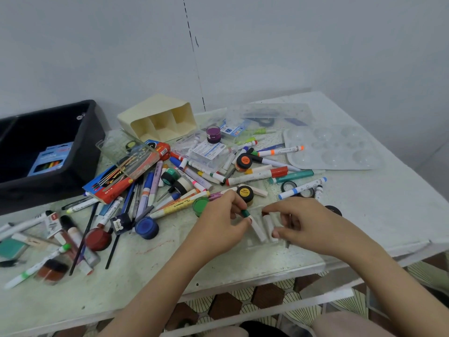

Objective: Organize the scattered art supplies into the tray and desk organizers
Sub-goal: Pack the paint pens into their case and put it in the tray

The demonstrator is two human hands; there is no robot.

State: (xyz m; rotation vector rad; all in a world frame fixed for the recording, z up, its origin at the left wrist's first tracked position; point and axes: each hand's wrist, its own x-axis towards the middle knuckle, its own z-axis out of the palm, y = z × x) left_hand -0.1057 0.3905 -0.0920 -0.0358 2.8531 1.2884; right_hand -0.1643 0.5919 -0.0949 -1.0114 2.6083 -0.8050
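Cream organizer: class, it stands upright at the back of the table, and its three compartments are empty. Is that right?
Not quite. The head view shows the cream organizer lying tipped on its side, openings facing the person, not upright. The rest holds: it is at the back of the table, and its three compartments are empty.

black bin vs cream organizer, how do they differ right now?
Colour: the black bin is dark, the cream organizer pale.
Pose: the black bin stands upright with its open top up; the cream organizer lies tipped over, its openings facing the camera.
Contents: the black bin holds a blue pack of coloured pens; the cream organizer's three compartments show nothing inside.
Size: the black bin looks clearly larger.
Both are open containers.
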